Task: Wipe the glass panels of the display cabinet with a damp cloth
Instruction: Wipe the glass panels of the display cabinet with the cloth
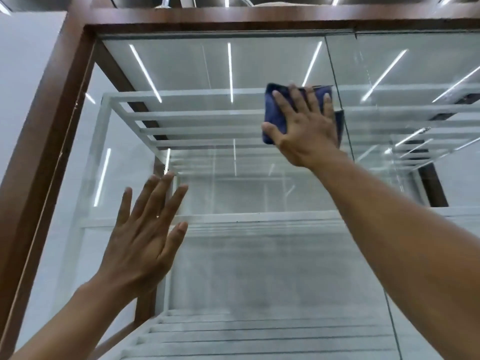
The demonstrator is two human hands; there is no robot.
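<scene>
Grip: the right hand point(304, 126) is laid flat on a cloth point(275, 116), with the fingers straight and spread and the thumb out to the left. Nothing is curled or pinched. The cloth is pressed to the glass by palm and fingers.
Cloth: dark blue, soft and matte, folded into a thick pad with rounded corners. It is held high on the left glass panel point(207, 74), and its right edge is just beside the vertical seam point(335, 81) where the next panel point(415, 68) begins.
Direction: the fingers on the cloth are pointed up toward the top rail point(259, 16). The pad's top edge is run across the panel from left to right. Its long axis cannot be told, since most of it is covered by the hand.
Left hand: the left hand point(145, 237) is raised lower and further left, with fingers straight and slightly fanned and nothing held. Contact with the glass cannot be told.
Glass: smooth and clear, crossed by reflected light strips point(230, 71) seen as thin bright lines.
Frame: the side post point(52, 113) and top rail are made of smooth reddish-brown wood.
Inside: white slatted shelves point(197, 115), made of long flat bars set side to side, are seen through the glass.
</scene>
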